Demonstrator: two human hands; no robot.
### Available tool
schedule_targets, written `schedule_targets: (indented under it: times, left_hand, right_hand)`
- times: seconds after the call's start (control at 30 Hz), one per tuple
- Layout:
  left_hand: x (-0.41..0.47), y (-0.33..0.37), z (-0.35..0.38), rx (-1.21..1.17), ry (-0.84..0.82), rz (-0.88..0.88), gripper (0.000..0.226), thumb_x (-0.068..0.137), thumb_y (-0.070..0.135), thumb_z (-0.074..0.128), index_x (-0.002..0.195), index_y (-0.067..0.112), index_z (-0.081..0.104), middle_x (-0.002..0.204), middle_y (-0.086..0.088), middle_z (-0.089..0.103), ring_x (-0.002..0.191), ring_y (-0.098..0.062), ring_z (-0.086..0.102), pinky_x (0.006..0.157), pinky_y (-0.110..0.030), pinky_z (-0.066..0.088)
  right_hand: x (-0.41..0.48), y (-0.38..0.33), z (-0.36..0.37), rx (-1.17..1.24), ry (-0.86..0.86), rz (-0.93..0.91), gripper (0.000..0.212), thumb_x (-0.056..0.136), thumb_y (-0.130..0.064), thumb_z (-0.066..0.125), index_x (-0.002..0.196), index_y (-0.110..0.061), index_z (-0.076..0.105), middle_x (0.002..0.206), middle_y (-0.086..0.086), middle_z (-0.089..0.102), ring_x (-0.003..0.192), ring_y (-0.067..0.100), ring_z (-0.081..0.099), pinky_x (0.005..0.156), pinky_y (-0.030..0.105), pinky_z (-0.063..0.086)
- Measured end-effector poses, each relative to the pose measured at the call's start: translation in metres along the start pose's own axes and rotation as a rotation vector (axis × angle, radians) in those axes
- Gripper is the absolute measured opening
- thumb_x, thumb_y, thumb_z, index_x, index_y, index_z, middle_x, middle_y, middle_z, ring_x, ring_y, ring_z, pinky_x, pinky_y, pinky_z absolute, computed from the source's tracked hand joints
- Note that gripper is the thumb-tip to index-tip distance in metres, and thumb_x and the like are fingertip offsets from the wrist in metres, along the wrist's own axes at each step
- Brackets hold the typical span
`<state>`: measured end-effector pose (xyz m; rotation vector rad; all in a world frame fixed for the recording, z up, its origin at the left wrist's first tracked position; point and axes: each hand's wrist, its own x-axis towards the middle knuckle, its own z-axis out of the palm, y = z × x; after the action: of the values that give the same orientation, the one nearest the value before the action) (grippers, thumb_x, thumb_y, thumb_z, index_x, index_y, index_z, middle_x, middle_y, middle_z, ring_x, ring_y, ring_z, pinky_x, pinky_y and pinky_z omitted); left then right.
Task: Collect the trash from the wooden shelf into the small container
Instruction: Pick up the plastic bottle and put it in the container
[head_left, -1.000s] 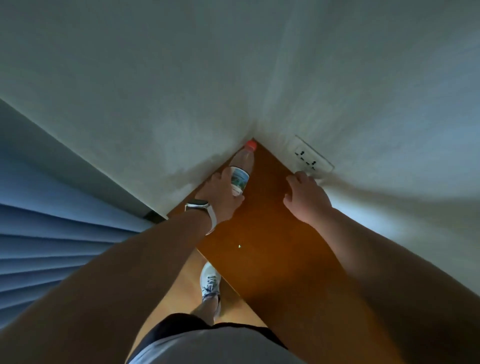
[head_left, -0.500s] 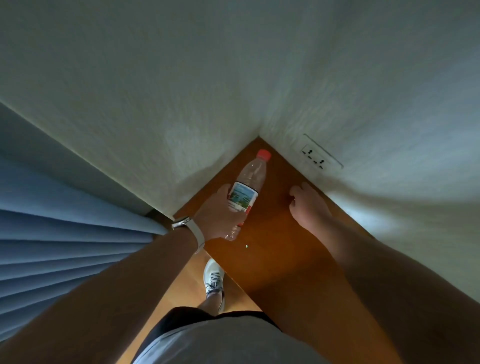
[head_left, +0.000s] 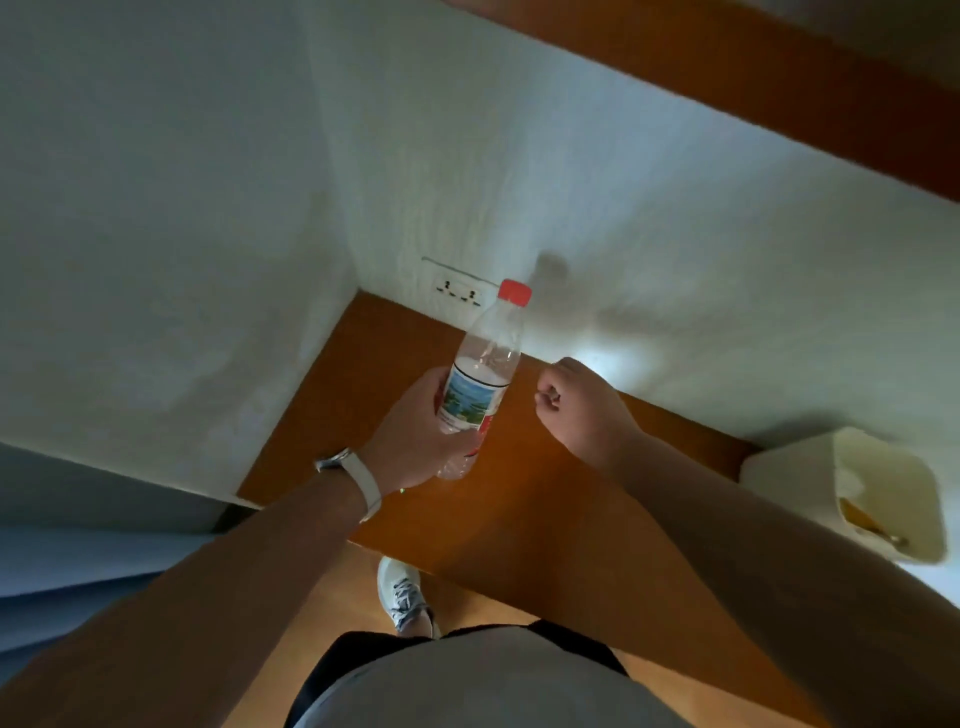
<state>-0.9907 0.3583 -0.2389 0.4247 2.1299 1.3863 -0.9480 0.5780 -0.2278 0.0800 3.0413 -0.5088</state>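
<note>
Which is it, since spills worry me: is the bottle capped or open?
Capped: the red cap sits on the neck of the bottle, which the left hand grips.

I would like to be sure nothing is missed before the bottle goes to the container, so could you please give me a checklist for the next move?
1. Left hand grips the bottle around its label: ok.
2. Red cap on the bottle: ok.
3. Small container in view on the wooden shelf, opening uncovered: ok.
4. Room inside for the bottle: cannot tell; a yellow item already lies in it.
5. Right hand free to help: cannot tell; its fingers are curled and may hide something.
6. Straight path from bottle to container: not ok; the right forearm lies between them.
</note>
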Motion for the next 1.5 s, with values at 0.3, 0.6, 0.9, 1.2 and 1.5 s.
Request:
schedule_targets:
  times: [0.3,0.6,0.9,1.2,1.5]
  left_hand:
    - [-0.009,0.088,0.098,0.01,-0.177,0.096,0.059,0.077,0.008,0.079,0.119,0.035,0.047,0.11,0.015,0.063,0.099,-0.005,0.065,0.085,-0.027,0.055]
    - [-0.036,0.17,0.244,0.029,-0.287,0.089,0.061,0.08,0.022,0.078,0.132,0.022,0.048,0.115,0.004,0.068,0.099,-0.012,0.069,0.081,-0.033,0.059]
    - [-0.043,0.228,0.348,0.021,-0.288,0.083,0.06,0.082,0.027,0.075,0.134,0.024,0.046,0.121,0.002,0.065,0.106,-0.017,0.068,0.087,-0.041,0.058]
    - [-0.016,0.258,0.384,0.198,-0.28,0.16,0.069,0.069,0.039,0.077,0.132,0.028,0.05,0.118,0.006,0.066,0.107,-0.016,0.066,0.09,-0.041,0.057]
    - [0.032,0.254,0.414,0.245,-0.163,0.282,0.067,0.077,0.015,0.079,0.131,0.022,0.041,0.117,0.005,0.057,0.102,-0.012,0.059,0.08,-0.019,0.052]
  right_hand:
    - [-0.111,0.079,-0.073,0.089,0.193,0.141,0.011,0.088,-0.01,0.059,0.08,-0.013,0.052,0.084,-0.002,0.05,0.073,0.015,0.049,0.062,0.024,0.039]
    - [-0.247,0.179,-0.12,0.2,0.375,0.293,0.012,0.085,-0.009,0.061,0.078,-0.013,0.052,0.082,-0.003,0.051,0.07,0.015,0.047,0.059,0.032,0.044]
    - [-0.339,0.246,-0.134,0.326,0.5,0.352,0.021,0.08,-0.006,0.061,0.071,-0.017,0.046,0.07,-0.011,0.043,0.065,0.007,0.042,0.058,0.017,0.031]
    - [-0.356,0.282,-0.14,0.344,0.511,0.447,0.016,0.081,-0.012,0.062,0.073,-0.018,0.05,0.072,-0.011,0.045,0.07,0.015,0.046,0.063,0.029,0.041]
    - [-0.338,0.296,-0.144,0.339,0.441,0.576,0.008,0.085,-0.016,0.061,0.079,-0.015,0.056,0.08,-0.005,0.052,0.072,0.013,0.049,0.065,0.025,0.044]
